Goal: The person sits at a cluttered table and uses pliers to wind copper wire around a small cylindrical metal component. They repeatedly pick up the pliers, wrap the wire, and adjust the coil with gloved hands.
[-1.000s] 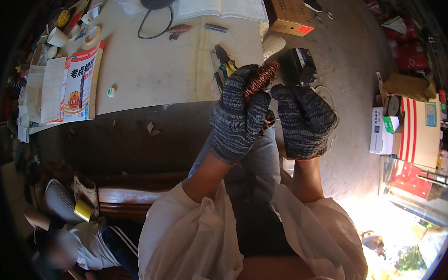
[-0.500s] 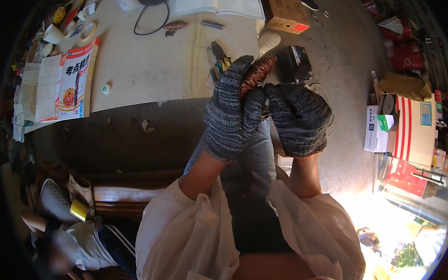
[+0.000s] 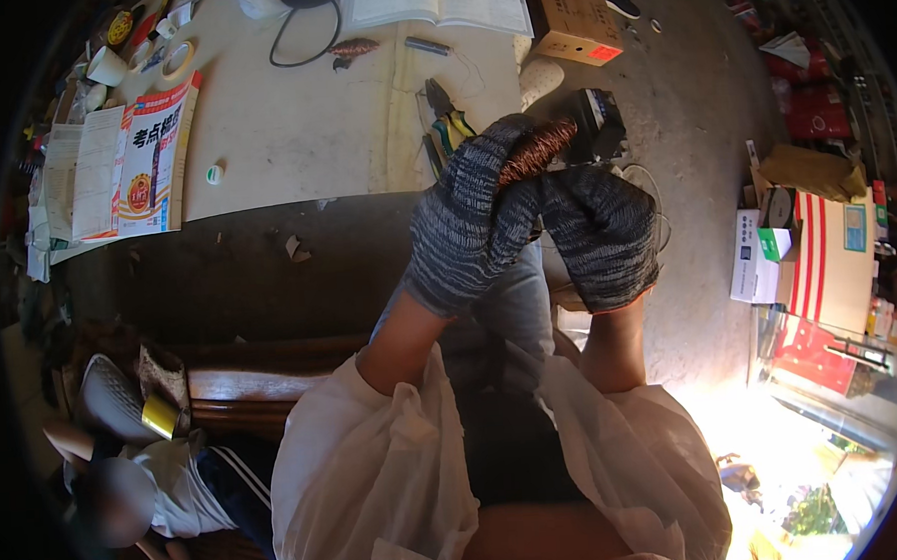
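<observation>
While your left hand (image 3: 466,214) wraps its gloved fingers round the copper-wire bundle (image 3: 540,150), its tip pokes out toward two o'clock, past your knuckles. Your right hand (image 3: 607,235) sits at five o'clock from it, fingers bunched in beside the left thumb; whether they pinch a strand or only rest there, you can't tell from this view.

The part of the bundle that shows is thickly covered with wire, so that much looks done. Its lower end is hidden in your grip, and it isn't set down yet, so the handwork seems to be partway through; how much is left doesn't show.

Counting up, you have two gloved hands and one bundle between them. On the table (image 3: 292,137), reckoned from that bundle, there is one similar coppery piece (image 3: 355,47) at ten o'clock, one pair of pliers (image 3: 440,100) also toward ten and much nearer, one gray cylinder (image 3: 426,46) between ten and eleven, and one open book (image 3: 441,2) at eleven. Off the table, one brown carton (image 3: 572,19) stands between twelve and one.
</observation>
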Tool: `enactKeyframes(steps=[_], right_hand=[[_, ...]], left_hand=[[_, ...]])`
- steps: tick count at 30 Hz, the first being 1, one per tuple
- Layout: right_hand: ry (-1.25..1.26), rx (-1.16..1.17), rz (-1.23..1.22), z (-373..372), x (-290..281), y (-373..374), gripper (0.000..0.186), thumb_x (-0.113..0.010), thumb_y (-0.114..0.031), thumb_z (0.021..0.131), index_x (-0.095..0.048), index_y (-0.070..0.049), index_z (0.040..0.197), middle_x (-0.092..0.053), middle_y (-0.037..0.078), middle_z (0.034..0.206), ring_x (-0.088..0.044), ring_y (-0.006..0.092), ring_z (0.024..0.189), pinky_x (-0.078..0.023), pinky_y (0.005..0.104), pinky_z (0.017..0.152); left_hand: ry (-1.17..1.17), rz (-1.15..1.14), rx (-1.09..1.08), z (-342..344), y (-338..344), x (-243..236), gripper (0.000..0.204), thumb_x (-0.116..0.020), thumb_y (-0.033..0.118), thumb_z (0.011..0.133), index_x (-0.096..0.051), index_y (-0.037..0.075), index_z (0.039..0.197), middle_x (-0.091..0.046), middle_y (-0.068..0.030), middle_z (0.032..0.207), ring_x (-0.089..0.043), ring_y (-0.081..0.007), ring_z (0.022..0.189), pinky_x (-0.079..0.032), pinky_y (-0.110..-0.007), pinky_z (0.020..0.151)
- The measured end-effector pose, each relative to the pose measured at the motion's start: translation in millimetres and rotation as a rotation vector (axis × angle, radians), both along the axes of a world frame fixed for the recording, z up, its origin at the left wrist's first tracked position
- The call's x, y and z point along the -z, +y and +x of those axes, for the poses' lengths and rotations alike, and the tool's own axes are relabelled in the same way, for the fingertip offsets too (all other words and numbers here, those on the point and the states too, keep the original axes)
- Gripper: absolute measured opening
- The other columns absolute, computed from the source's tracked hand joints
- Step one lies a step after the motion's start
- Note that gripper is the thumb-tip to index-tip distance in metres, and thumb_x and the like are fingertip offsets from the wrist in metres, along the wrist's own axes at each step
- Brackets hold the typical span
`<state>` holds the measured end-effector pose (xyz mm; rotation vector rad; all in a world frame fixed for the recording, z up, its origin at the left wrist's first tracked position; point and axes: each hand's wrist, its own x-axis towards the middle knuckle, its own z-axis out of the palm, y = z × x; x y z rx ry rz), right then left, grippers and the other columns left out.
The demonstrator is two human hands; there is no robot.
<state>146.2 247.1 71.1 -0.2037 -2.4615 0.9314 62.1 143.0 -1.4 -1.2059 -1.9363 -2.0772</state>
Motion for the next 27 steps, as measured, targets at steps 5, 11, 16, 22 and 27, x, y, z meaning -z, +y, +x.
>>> enactKeyframes(steps=[5, 11, 16, 22, 27], right_hand=[[-0.064, 0.026, -0.37, 7.9, 14.5, 5.7, 0.011, -0.065, -0.005, 0.078, -0.065, 0.003, 0.086, -0.064, 0.011, 0.071, -0.061, 0.017, 0.062, -0.047, 0.0274, 0.057], [-0.144, 0.058, -0.708, 7.8, 14.8, 6.9, 0.013, -0.063, -0.006, 0.081, -0.065, 0.003, 0.089, -0.064, 0.005, 0.071, -0.057, 0.0078, 0.06, -0.046, 0.0225, 0.055], [-0.283, 0.05, -0.834, 5.4, 8.4, 9.8, 0.014, -0.063, -0.009, 0.083, -0.064, 0.003, 0.09, -0.064, 0.004, 0.073, -0.056, 0.0077, 0.063, -0.046, 0.0222, 0.058], [-0.181, 0.059, -0.866, 6.1, 19.6, 6.0, 0.02, -0.064, -0.011, 0.082, -0.061, 0.002, 0.096, -0.064, 0.007, 0.085, -0.058, 0.0095, 0.074, -0.047, 0.0231, 0.068], [-0.028, 0.113, -0.743, 11.9, 20.4, -1.7, 0.017, -0.067, -0.009, 0.08, -0.061, 0.0, 0.092, -0.062, 0.006, 0.086, -0.057, 0.0093, 0.076, -0.047, 0.0237, 0.069]], left_hand=[[-0.067, 0.034, 0.047, 0.0, -0.4, -1.1, 0.042, -0.06, 0.027, 0.086, -0.049, 0.004, 0.119, -0.06, -0.0155, 0.105, -0.062, -0.0311, 0.093, -0.05, -0.036, 0.079], [-0.04, 0.02, 0.046, -0.6, 1.6, 4.1, 0.044, -0.062, 0.028, 0.084, -0.049, 0.005, 0.119, -0.06, -0.0153, 0.106, -0.063, -0.0293, 0.093, -0.051, -0.036, 0.079], [-0.079, -0.035, 0.092, -2.1, -2.6, 0.1, 0.045, -0.063, 0.028, 0.084, -0.049, 0.004, 0.119, -0.06, -0.0162, 0.107, -0.062, -0.0297, 0.094, -0.051, -0.036, 0.08], [-0.159, 0.03, 0.068, -1.2, 2.5, 4.1, 0.039, -0.06, 0.022, 0.086, -0.049, 0.004, 0.119, -0.06, -0.0157, 0.106, -0.062, -0.0286, 0.094, -0.05, -0.035, 0.08], [-0.19, 0.031, 0.06, -0.4, 1.0, 1.3, 0.034, -0.056, 0.017, 0.088, -0.049, 0.004, 0.119, -0.06, -0.015, 0.106, -0.062, -0.0275, 0.095, -0.05, -0.035, 0.081]])
